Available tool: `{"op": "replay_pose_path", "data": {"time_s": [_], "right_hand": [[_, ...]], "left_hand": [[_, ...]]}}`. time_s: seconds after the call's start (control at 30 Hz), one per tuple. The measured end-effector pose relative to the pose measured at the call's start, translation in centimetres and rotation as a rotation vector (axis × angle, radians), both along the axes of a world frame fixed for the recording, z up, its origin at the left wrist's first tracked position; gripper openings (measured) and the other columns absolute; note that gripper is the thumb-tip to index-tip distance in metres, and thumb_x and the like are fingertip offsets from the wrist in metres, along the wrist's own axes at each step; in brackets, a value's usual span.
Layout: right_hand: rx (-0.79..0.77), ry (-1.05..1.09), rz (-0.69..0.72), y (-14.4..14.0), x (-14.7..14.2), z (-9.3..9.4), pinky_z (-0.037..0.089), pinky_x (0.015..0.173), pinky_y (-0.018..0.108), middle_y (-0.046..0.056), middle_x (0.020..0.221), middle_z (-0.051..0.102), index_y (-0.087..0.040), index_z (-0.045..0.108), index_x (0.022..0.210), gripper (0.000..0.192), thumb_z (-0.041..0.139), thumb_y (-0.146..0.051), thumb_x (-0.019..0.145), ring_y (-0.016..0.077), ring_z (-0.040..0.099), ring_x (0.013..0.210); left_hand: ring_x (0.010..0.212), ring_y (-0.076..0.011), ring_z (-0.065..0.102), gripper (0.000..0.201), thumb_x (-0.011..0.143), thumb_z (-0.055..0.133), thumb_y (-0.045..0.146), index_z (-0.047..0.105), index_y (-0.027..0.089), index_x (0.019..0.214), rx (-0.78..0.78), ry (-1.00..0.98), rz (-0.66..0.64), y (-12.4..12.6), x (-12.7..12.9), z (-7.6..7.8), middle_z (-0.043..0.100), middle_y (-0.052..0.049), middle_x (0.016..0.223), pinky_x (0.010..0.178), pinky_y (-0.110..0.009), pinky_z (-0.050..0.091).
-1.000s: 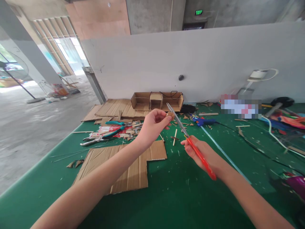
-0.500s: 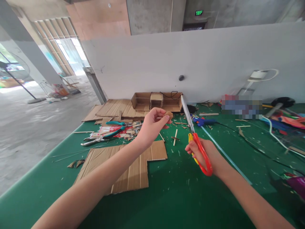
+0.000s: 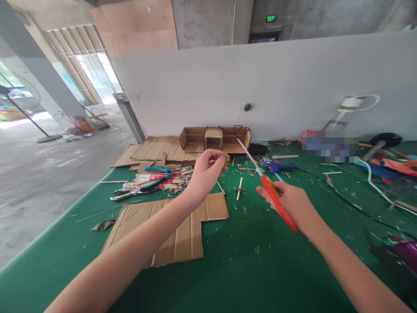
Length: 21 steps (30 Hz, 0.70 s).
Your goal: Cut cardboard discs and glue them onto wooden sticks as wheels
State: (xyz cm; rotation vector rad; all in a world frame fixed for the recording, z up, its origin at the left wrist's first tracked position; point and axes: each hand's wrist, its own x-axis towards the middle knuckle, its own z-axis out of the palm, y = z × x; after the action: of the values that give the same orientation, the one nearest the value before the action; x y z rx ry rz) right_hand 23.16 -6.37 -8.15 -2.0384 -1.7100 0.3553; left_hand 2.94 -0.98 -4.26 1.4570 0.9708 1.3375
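Observation:
Between the thumb and fingers of my left hand (image 3: 208, 176) is a small piece of cardboard (image 3: 226, 157), mostly covered by the fingertips. My right hand (image 3: 289, 202) is closed round the red and yellow handles of a pair of scissors (image 3: 275, 198). Their blades point up and to the left, seen nearly edge-on, apart from the cardboard piece. A cut cardboard sheet (image 3: 179, 237) lies under my left forearm. A short wooden stick (image 3: 240, 188) with a dark strip across it rests on the table between my hands.
Against the wall stands an open cardboard box (image 3: 192, 138) with a small middle compartment. Pliers (image 3: 156, 181) and scraps lie to the left. A blue glue gun (image 3: 280, 166) with its cord is on the right, and coloured materials (image 3: 402, 165) pile up beyond it on the green table (image 3: 241, 274).
The scissors have turned in my right hand, from blades upright and flat-on to tilted left and edge-on. The cardboard piece in my left hand has turned and shifted slightly left.

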Motion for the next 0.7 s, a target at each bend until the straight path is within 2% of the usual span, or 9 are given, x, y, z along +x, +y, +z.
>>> {"op": "replay_pose_path", "data": {"time_s": [0.13, 0.23, 0.3, 0.5, 0.7], "right_hand": [[-0.079, -0.255, -0.144, 0.1, 1.8, 0.8, 0.038, 0.049, 0.031, 0.006, 0.055, 0.059, -0.023, 0.057, 0.065, 0.052, 0.038, -0.070, 0.074, 0.0243, 0.059, 0.055], [-0.189, -0.359, -0.166, 0.3, 2.5, 0.7, 0.039, 0.049, 0.034, 0.010, 0.063, 0.062, -0.021, 0.058, 0.066, 0.056, 0.037, -0.072, 0.072, 0.0288, 0.061, 0.061], [-0.207, -0.387, -0.159, 0.5, 2.7, 0.1, 0.040, 0.049, 0.035, 0.012, 0.068, 0.063, -0.020, 0.058, 0.069, 0.057, 0.038, -0.073, 0.071, 0.0305, 0.062, 0.064], [-0.179, -0.374, 0.023, 0.3, 2.4, -1.1, 0.039, 0.043, 0.031, 0.009, 0.067, 0.063, -0.020, 0.056, 0.071, 0.038, 0.045, -0.056, 0.075, 0.0240, 0.061, 0.057], [0.024, -0.420, -0.070, 0.2, 2.4, 0.8, 0.038, 0.047, 0.034, 0.012, 0.082, 0.067, -0.021, 0.059, 0.087, 0.043, 0.035, -0.056, 0.081, 0.0290, 0.062, 0.069]], "left_hand": [[0.068, -0.0098, 0.057, 0.006, 0.080, 0.051, 0.021, 0.053, 0.016, 0.084, -0.012, 0.036, -0.039, -0.1, 0.1, -0.1, 0.055, -0.002, 0.078, 0.053, -0.020, 0.047], [0.068, -0.0100, 0.058, 0.008, 0.081, 0.051, 0.022, 0.053, 0.016, 0.086, 0.010, 0.093, -0.120, -0.6, 0.3, -0.3, 0.057, -0.002, 0.079, 0.054, -0.020, 0.047], [0.069, -0.0104, 0.058, 0.010, 0.081, 0.051, 0.022, 0.054, 0.016, 0.088, 0.043, 0.133, -0.151, -0.8, 0.4, -0.3, 0.057, -0.003, 0.079, 0.055, -0.021, 0.047], [0.067, -0.0101, 0.059, 0.012, 0.082, 0.052, 0.025, 0.053, 0.016, 0.090, 0.097, 0.179, -0.172, -0.8, 0.3, -0.3, 0.058, -0.003, 0.077, 0.055, -0.021, 0.046], [0.068, -0.0102, 0.059, 0.014, 0.083, 0.051, 0.027, 0.054, 0.016, 0.092, 0.133, 0.202, -0.182, -0.6, 0.1, -0.5, 0.061, -0.004, 0.083, 0.057, -0.022, 0.047]]}}
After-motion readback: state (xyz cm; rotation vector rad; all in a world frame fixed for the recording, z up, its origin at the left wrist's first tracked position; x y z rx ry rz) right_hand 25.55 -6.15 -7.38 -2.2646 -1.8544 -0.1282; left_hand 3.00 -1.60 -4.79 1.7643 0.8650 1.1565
